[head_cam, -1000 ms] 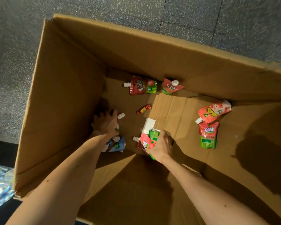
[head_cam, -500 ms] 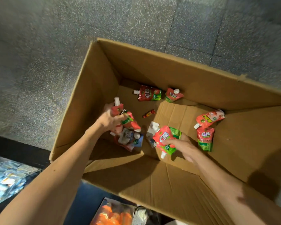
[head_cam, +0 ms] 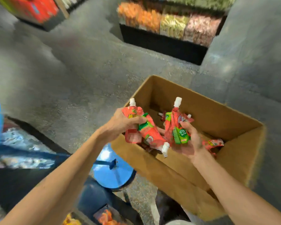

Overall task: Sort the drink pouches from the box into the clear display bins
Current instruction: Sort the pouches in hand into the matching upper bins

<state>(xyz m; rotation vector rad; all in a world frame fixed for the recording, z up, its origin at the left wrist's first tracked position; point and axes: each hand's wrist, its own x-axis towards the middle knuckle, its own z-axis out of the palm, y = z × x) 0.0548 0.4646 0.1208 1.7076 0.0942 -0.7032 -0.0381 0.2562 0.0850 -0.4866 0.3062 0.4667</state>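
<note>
Drink pouches [head_cam: 150,135], red and green with white screw caps, sit in two bunches above the cardboard box [head_cam: 177,169]. The left hand [head_cam: 120,125] grips at least two and the right hand [head_cam: 187,143] at least two. One loose pouch [head_cam: 215,142] lies inside the box.

A speckled grey floor [head_cam: 81,65] stretches across a shop aisle, blurred by camera motion. At the far side, a black-based shelf unit [head_cam: 162,41] holds rows of orange, yellow-green and brown packaged goods, and a red display stand [head_cam: 37,8] fills the upper left corner. A plain grey pillar [head_cam: 250,54] rises at right. Lower left, a round glossy blue seat [head_cam: 117,177] catches the light near a heap of silvery packets [head_cam: 23,153].
</note>
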